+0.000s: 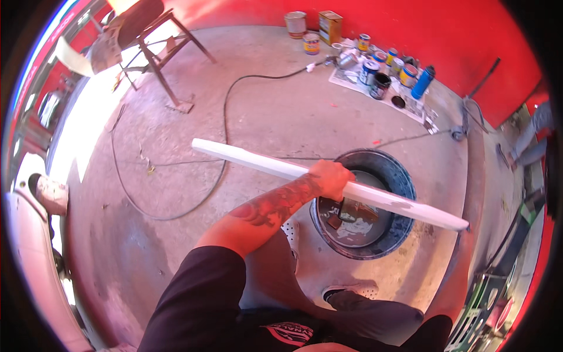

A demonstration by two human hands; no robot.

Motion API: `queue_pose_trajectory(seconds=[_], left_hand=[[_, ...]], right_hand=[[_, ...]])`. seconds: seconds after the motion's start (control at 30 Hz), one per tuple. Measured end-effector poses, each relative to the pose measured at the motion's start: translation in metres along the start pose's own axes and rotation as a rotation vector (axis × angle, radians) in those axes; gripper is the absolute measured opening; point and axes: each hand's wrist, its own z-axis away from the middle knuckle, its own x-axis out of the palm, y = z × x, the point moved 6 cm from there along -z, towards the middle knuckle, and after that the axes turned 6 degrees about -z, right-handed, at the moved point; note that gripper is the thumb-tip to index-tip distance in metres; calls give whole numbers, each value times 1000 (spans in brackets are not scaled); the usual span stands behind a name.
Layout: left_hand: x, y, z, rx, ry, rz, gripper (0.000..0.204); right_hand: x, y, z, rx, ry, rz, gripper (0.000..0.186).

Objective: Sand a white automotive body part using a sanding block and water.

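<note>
My left hand [331, 179] is closed around a long white bar [252, 159], gripping it near its middle. The bar slants across the view from upper left to lower right, over a black bucket [404, 220]. Greyish water [358, 234] lies in the bucket, with a small dark block-like piece [334, 221] at its left side. My right forearm [454, 273] reaches up toward the bar's right end; the fingers there are too indistinct to read.
Paint cans [369, 71], a blue bottle [423, 82] and rags stand on newspaper by the red wall [410, 26]. A black cable [225, 111] loops over the concrete floor. A wooden stand [161, 64] is at the far left, a pale car panel [38, 264] at the near left.
</note>
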Motion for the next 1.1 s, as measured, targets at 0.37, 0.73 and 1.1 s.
queue_pose_trajectory(seconds=[0.37, 0.73, 1.1], left_hand=[[11, 9, -13, 59, 81, 40, 42], [4, -2, -8, 56, 78, 53, 39], [4, 10, -15, 115, 74, 112, 41]], right_hand=[[6, -18, 36, -626, 282, 637, 68], [56, -110, 166, -709, 117, 847, 80], [71, -102, 193, -854, 181, 800, 76]])
